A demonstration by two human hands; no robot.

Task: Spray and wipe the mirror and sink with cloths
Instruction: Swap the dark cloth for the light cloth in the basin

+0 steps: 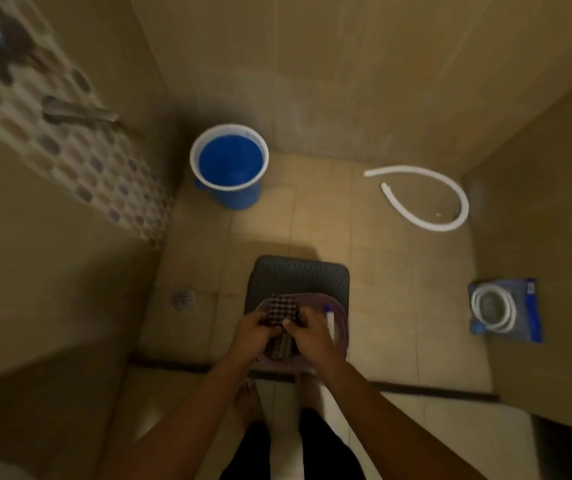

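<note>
Hands meet over the basin, both gripping the checked cloth

The basin sits on a dark stool, and everything else is placed from that stool: the left hand and right hand curl round the cloth just above it, a white bottle with a blue top stands inside the basin beside the right hand, a blue bucket stands well beyond it to the left, a loose white hose lies beyond it to the right, a floor drain lies just left; no mirror or sink shows here; my guess is that lifting the cloth could knock the bottle over, since it stands so close to the knuckles, or tip the light basin off the stool
</note>
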